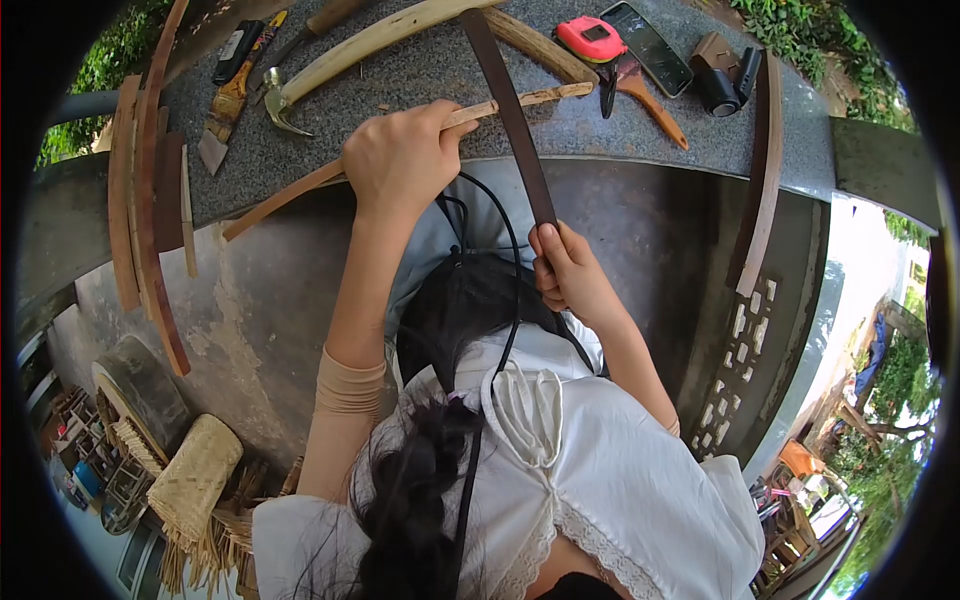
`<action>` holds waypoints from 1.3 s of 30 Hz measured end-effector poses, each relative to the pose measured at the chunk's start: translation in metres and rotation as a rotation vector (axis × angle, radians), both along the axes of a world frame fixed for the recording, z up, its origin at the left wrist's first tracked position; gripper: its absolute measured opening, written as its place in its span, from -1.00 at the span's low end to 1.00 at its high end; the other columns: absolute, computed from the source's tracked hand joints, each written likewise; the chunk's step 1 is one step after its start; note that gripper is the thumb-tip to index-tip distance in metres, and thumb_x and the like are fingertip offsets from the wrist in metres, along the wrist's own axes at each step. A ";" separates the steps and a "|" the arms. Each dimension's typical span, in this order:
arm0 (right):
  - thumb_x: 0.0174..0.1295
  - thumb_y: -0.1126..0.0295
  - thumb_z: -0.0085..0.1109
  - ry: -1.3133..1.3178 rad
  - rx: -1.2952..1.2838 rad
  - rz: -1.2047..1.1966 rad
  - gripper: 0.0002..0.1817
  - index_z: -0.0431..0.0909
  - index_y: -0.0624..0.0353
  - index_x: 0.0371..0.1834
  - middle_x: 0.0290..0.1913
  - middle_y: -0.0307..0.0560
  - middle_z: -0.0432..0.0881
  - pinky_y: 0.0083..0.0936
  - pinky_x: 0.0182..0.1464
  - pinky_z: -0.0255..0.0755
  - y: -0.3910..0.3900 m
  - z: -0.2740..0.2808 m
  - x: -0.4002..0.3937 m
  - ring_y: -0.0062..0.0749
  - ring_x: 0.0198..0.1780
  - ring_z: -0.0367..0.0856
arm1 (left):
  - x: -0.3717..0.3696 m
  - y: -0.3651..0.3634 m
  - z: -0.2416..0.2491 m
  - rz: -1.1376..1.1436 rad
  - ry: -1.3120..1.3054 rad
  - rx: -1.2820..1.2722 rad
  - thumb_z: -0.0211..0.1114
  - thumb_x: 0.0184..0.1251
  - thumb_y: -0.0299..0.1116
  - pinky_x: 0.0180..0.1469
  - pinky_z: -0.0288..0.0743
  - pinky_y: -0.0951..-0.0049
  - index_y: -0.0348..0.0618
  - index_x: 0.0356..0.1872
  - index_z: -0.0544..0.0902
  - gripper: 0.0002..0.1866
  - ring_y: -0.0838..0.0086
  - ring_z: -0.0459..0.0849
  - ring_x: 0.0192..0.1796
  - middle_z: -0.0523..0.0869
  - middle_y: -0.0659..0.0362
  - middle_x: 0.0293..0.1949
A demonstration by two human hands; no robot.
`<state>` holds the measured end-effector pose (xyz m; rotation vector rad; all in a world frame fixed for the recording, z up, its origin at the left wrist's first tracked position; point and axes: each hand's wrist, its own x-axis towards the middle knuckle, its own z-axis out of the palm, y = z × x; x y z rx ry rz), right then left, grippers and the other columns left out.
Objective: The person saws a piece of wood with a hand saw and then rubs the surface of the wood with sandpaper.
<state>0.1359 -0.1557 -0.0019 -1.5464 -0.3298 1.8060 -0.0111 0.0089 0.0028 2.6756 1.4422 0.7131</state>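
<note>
My left hand [402, 160] is closed around a thin wooden strip [285, 198], which slants from lower left to upper right across the front edge of the stone tabletop. The strip's far end is pale and rough. My right hand [568, 268] grips the lower end of a long, flat, dark brown strip [510, 110], its thumb laid along it. This dark strip points up and away over the tabletop and crosses in front of the wooden strip, to the right of my left fingers. Its material does not show clearly.
A claw hammer [340, 58], a paintbrush [228, 105], a red tape measure [590, 40], a phone [648, 48] and an orange-handled brush [655, 108] lie on the grey stone tabletop [330, 100]. Wooden strips [125, 190] overhang its left edge; another strip [765, 170] overhangs at right.
</note>
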 end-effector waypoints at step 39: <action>0.52 0.05 -0.26 -0.101 0.145 0.079 -0.66 0.24 0.01 -0.35 -0.73 -0.43 0.10 -0.64 -0.71 -0.19 0.031 0.010 0.001 -0.75 -0.74 -0.06 | -0.007 -0.013 -0.011 -0.024 -0.007 -0.033 0.38 0.08 -0.03 -0.46 0.50 0.34 0.21 -0.37 0.76 -0.82 0.28 0.69 -0.51 0.71 0.25 -0.56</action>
